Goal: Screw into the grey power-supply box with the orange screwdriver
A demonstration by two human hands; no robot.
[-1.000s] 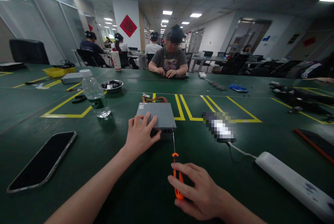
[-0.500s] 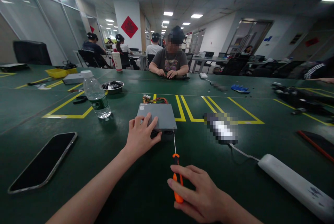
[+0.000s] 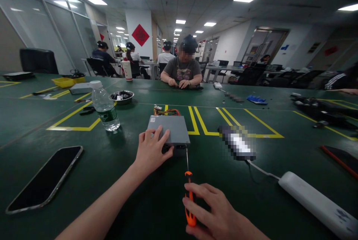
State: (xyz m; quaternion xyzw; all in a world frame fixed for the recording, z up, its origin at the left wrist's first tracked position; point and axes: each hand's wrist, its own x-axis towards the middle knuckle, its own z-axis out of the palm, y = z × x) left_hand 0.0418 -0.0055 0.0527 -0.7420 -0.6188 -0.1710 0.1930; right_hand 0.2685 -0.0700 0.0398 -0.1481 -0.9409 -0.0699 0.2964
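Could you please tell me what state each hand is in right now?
Left hand: open, spread on the grey metal box.
Right hand: closed, holding the orange-handled screwdriver.

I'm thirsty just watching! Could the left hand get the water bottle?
Probably yes. The bottle stands left of the left hand and farther off, with nothing standing between them. But the hand is on the grey box, so it would likely have to let go first.

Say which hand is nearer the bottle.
Left. The left hand, on the metal box, is right of the bottle; the right hand, on the screwdriver, sits farther right.
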